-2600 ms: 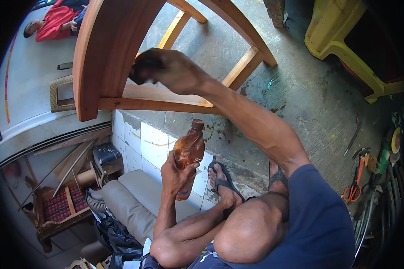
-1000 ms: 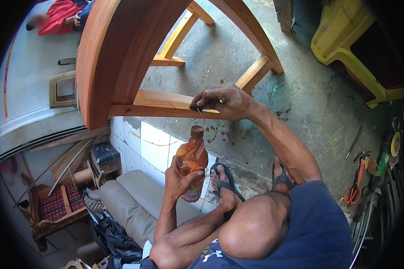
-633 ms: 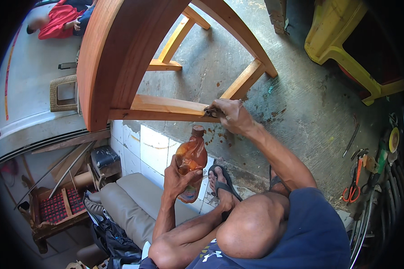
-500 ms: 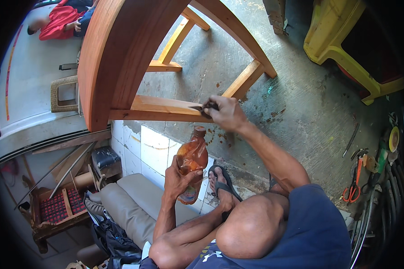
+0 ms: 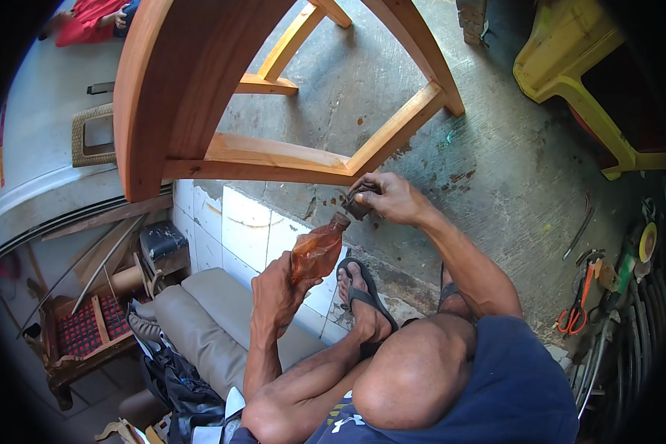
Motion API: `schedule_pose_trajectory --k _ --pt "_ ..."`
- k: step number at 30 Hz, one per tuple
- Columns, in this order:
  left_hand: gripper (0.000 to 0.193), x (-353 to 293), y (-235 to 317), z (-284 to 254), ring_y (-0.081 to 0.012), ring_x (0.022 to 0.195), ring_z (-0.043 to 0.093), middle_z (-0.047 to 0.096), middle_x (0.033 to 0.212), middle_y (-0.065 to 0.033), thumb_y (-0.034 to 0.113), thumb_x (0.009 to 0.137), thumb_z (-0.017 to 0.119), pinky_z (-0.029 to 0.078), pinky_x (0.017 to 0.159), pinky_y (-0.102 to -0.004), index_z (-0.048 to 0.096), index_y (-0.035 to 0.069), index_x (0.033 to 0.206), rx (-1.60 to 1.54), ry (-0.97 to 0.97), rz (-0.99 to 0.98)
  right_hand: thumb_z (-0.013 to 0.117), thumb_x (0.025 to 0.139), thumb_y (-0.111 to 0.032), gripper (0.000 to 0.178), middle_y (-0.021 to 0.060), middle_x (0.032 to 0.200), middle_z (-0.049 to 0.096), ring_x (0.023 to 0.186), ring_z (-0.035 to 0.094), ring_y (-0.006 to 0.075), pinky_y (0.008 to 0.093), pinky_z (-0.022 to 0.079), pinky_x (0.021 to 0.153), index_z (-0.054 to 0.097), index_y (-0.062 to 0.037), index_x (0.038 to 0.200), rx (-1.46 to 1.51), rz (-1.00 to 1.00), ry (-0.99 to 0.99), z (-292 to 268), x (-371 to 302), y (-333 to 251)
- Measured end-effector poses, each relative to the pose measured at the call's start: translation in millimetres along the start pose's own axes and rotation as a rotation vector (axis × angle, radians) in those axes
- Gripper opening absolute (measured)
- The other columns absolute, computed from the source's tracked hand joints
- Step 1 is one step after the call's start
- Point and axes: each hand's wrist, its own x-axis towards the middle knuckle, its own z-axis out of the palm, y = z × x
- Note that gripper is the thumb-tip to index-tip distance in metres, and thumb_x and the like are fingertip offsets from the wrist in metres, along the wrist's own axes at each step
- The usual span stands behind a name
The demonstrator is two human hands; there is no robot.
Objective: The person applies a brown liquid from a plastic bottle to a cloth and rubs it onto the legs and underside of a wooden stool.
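My left hand (image 5: 277, 287) is wrapped round a crumpled clear plastic bottle (image 5: 318, 251) with reddish-brown liquid in it. The bottle leans to the right, its stained neck close to a small dark-stained rag (image 5: 360, 207). That rag is pinched in the fingers of my right hand (image 5: 398, 200), just under the near corner of a wooden chair frame (image 5: 277, 159). Whether bottle neck and rag touch, I cannot tell. The frame has a broad reddish-brown upright on the left and lighter, glossy rails.
A yellow plastic stool (image 5: 570, 66) stands at the far right. Red-handled scissors (image 5: 572, 318) and other tools lie at the right. Left are a grey cushion (image 5: 214, 303) and a broken chair with a red-black seat (image 5: 89, 325). A person in red (image 5: 89, 26) is at the upper left.
My right hand has come down off the rail with the rag, toward the bottle. My left hand has tipped the bottle from upright to a rightward lean.
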Motion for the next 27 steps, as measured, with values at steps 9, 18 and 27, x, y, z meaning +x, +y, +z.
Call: schedule_pose_trajectory --k 9,18,27 --pt "0.047 6 12 -6 -0.0408 0.079 0.065 0.068 0.086 -0.0181 0.03 0.074 0.087 0.05 0.068 -0.0467 0.058 0.003 0.099 0.085 -0.026 0.004 0.067 0.091 -0.026 0.029 0.0125 0.083 0.07 0.076 0.067 0.021 0.0363 0.052 0.07 0.07 -0.0017 0.106 -0.003 0.116 -0.084 3 7 13" --pt "0.049 8 16 -9 -0.0402 0.08 0.067 0.069 0.087 -0.0183 0.031 0.074 0.087 0.051 0.069 -0.0462 0.057 0.003 0.102 0.14 -0.059 -0.007 0.066 0.09 -0.026 0.031 0.0129 0.083 0.07 0.076 0.067 0.0214 0.0361 0.051 0.07 0.07 -0.0015 0.109 0.005 0.145 -0.072 -2 1 7" --pt "0.056 5 -7 14 -0.0378 0.083 0.071 0.072 0.092 -0.0194 0.033 0.075 0.087 0.055 0.071 -0.043 0.055 0.002 0.11 -0.088 0.076 -0.104 0.07 0.093 -0.029 0.03 0.0078 0.077 0.068 0.068 0.064 0.0146 0.0332 0.052 0.06 0.072 -0.0013 0.104 0.116 -0.204 0.162 -22 27 -34"
